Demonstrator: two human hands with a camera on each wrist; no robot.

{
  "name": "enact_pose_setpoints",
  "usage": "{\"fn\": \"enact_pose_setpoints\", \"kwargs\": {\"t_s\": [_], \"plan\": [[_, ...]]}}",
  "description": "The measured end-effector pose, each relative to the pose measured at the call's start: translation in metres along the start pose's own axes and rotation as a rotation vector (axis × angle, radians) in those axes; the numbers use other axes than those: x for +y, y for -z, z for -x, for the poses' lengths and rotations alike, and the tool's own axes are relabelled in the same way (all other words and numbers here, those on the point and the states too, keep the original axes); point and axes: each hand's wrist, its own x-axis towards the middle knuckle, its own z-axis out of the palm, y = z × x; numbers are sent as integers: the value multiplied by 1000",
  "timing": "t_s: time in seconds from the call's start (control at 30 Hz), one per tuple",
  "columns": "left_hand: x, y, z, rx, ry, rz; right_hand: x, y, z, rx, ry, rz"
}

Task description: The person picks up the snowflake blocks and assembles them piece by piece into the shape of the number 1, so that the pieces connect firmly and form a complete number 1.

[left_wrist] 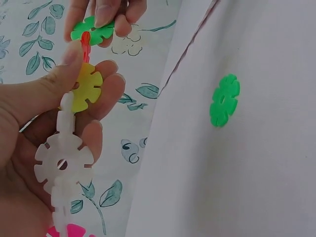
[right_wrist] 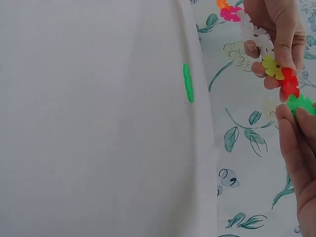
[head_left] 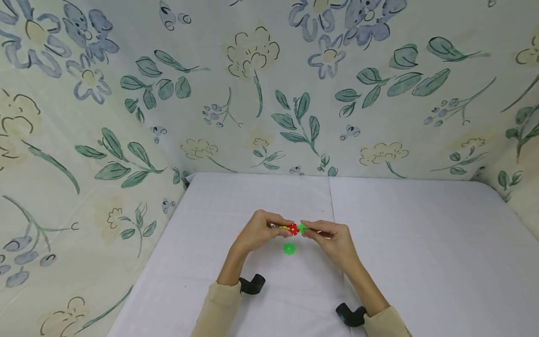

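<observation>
A chain of flower-shaped interlocking discs runs along my left hand (head_left: pixel 257 230). My left thumb and fingers pinch it near the yellow disc (left_wrist: pixel 91 91). Beyond that stands a red disc (head_left: pixel 293 229) at the chain's end; white discs (left_wrist: pixel 47 160), a pink disc (right_wrist: pixel 230 14) and an orange disc (right_wrist: pixel 223 4) trail the other way. Between thumb and fingers, my right hand (head_left: pixel 334 238) pinches a green disc (right_wrist: pixel 299 104) whose edge meets the red one. I cannot tell whether their slots are joined. Another green disc (head_left: pixel 289 248) lies loose on the table below the hands.
White cloth covers the table (head_left: pixel 421 262), with a crease line running front to back. Floral fabric (head_left: pixel 236 103) hangs behind it and at the sides. Black wrist mounts (head_left: pixel 252 284) sit at both sleeve cuffs.
</observation>
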Motion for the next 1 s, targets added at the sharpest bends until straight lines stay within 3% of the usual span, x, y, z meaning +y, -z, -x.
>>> {"fn": "enact_pose_setpoints", "kwargs": {"t_s": [0.27,0.63,1.0], "plan": [[-3,0,0,0,-12,1,-1,-4,0,12,63,-13],[-5,-2,0,-38,-36,69,2,-4,3,-5,3,-77],[-3,1,0,-33,1,82,-1,-3,0,20,-52,-67]]}}
